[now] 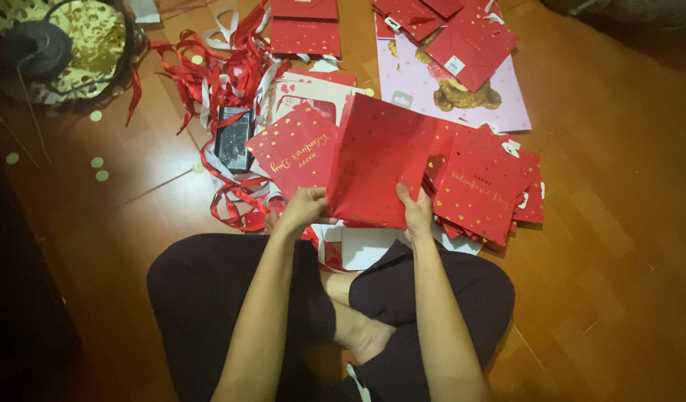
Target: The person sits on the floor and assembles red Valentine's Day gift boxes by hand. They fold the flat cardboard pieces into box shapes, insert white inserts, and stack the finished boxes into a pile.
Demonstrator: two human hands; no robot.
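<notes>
I sit cross-legged on a wooden floor. Both hands hold a flat red paper gift bag (384, 160) with small gold hearts, tilted up in front of my knees. My left hand (304, 206) grips its lower left edge. My right hand (416, 211) grips its lower right edge, thumb on the face. Under the bag lie white sheets (361, 247). A stack of similar red bags (483, 186) with gold lettering lies just right of it, and another red bag (297, 149) lies left of it.
Tangled red and white ribbons (224, 82) and a dark phone (233, 138) lie at upper left. A pink bag with a bear picture (462, 93) and more red bags (306, 26) lie farther away. A gold-dotted cloth with a dark round object (41, 48) is at top left.
</notes>
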